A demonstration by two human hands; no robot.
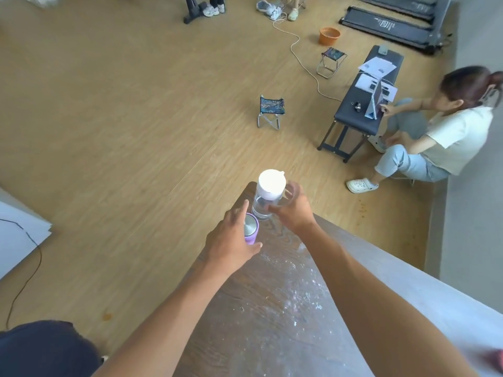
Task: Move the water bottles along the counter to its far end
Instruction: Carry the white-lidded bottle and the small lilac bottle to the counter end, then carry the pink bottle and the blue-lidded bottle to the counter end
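2 bottles stand upright, long axes vertical and caps pointing up, touching or just beside each other at the far end of the bench (275,295): a clear bottle (265,205) with a white cap, and nearer and to its left a shorter purple bottle (251,232) with a silver lid. The right hand (292,209) wraps the clear bottle's body. The left hand (231,240) grips the purple bottle's side, forefinger extended.
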